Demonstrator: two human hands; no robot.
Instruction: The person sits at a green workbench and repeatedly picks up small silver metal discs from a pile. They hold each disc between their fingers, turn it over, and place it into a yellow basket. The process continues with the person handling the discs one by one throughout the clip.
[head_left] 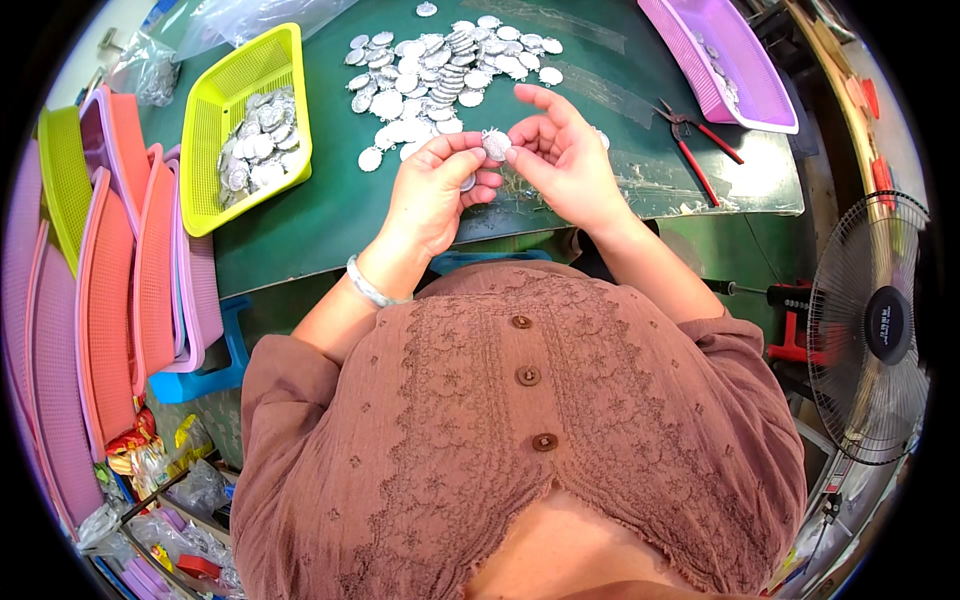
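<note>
Between my two hands, over the near edge of the green table, a round silver medallion (496, 145) is pinched. My left hand (437, 185) grips its left side with thumb and forefinger, and a second silver disc (468, 182) shows among the lower fingers. On the other side my right hand (568, 160) holds the medallion's edge between thumb and curled fingers, with the forefinger raised. Just beyond both hands lies a loose pile of similar silver medallions (440, 75), some of them partly hidden behind my fingers.
A yellow-green basket (197, 150) of medallions stands on the table (330, 225) at left. Red-handled pliers (690, 150) lie at right, near a purple basket (765, 95) with a few pieces. Stacked baskets (105, 300) rise at far left; a fan (868, 325) stands at right.
</note>
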